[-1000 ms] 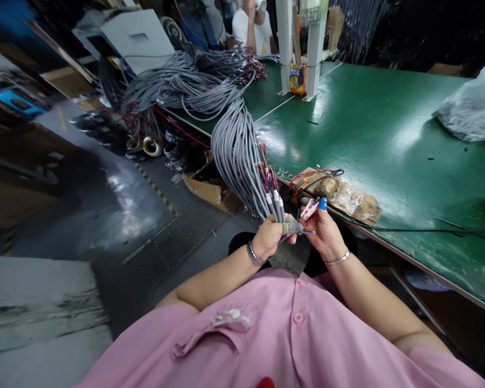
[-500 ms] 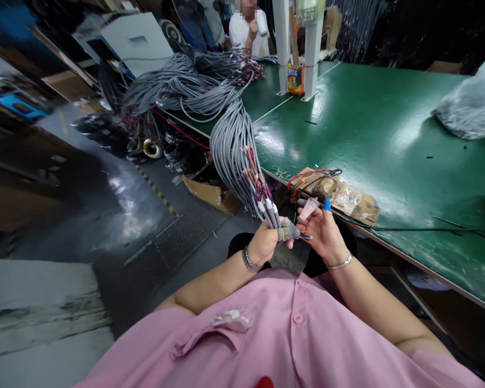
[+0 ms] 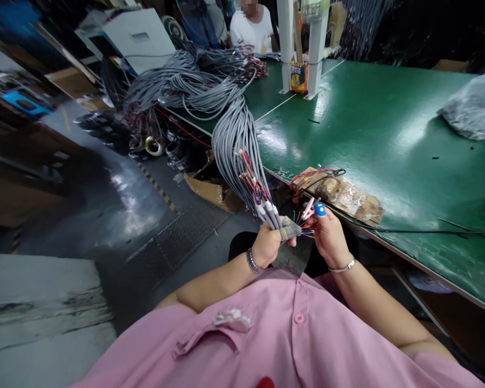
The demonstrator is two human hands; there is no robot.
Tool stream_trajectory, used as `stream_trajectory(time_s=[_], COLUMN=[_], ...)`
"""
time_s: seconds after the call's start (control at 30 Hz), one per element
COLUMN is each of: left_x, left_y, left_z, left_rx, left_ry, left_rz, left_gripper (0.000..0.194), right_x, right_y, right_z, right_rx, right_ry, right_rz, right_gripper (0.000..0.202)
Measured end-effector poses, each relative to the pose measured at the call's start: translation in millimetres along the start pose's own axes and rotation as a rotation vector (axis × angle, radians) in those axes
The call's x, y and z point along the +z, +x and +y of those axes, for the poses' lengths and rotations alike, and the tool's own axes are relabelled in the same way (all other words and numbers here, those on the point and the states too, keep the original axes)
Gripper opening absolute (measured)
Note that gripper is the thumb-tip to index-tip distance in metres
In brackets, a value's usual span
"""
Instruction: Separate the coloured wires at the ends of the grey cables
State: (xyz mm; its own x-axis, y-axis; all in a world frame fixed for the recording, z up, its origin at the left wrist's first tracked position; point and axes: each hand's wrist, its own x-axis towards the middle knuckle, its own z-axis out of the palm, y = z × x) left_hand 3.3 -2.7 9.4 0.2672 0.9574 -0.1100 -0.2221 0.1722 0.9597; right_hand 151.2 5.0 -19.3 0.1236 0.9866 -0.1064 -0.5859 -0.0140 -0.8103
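Note:
My left hand [image 3: 271, 241] is closed around several grey cables [image 3: 271, 216]; a grey knit cover wraps its thumb. Thin coloured wires [image 3: 305, 231] fan out from the cable end beside that thumb, towards my other hand. My right hand [image 3: 328, 235], with blue tape on the thumb, is closed on a small pink clip-like tool [image 3: 308, 209] whose two prongs point up. Its inner fingers are partly hidden. More grey cables [image 3: 236, 132] hang in a thick bundle over the table edge, their stripped ends showing orange, red and purple wires [image 3: 254, 178].
A taped wooden block [image 3: 343, 196] lies at the edge of the green table [image 3: 372, 124]. White posts [image 3: 315, 59] stand further back near a person in white [image 3: 251, 27]. A plastic bag [image 3: 475, 105] sits at right, an open carton [image 3: 212, 188] below the cables.
My right thumb has folded inward over the pink tool, which has turned so two prongs show. My left hand keeps its hold on the cables. The person opposite has lowered a hand.

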Motion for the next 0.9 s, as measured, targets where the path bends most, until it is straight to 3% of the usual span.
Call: stream_trajectory(time_s=[0.07,0.13,0.37,0.7,0.9], left_x=[0.7,0.8,0.1,-3.1,-6.4], left_y=[2,3,7,4,-5], left_z=[-2,-3,-5,-5,-1], left_rx=[0.004,0.014,0.026,0.010,0.004], left_ry=[0.005,0.016,0.069,0.101,0.045], left_rz=[-0.011,-0.024,-0.032,-0.034,-0.015], left_gripper=[0.025,0.026,0.034,0.035,0.025], right_x=[0,-1,2,3,-2], right_y=[-1,1,12,9,5], right_z=[4,6,5,5,-2], right_rx=[-0.102,-0.114,0.224,0.225,0.255], right_ry=[-0.092,-0.106,0.235,0.291,0.248], right_rz=[0.068,0.066,-0.076,-0.062,-0.117], right_gripper=[0.033,0.039,0.043,0.042,0.048])
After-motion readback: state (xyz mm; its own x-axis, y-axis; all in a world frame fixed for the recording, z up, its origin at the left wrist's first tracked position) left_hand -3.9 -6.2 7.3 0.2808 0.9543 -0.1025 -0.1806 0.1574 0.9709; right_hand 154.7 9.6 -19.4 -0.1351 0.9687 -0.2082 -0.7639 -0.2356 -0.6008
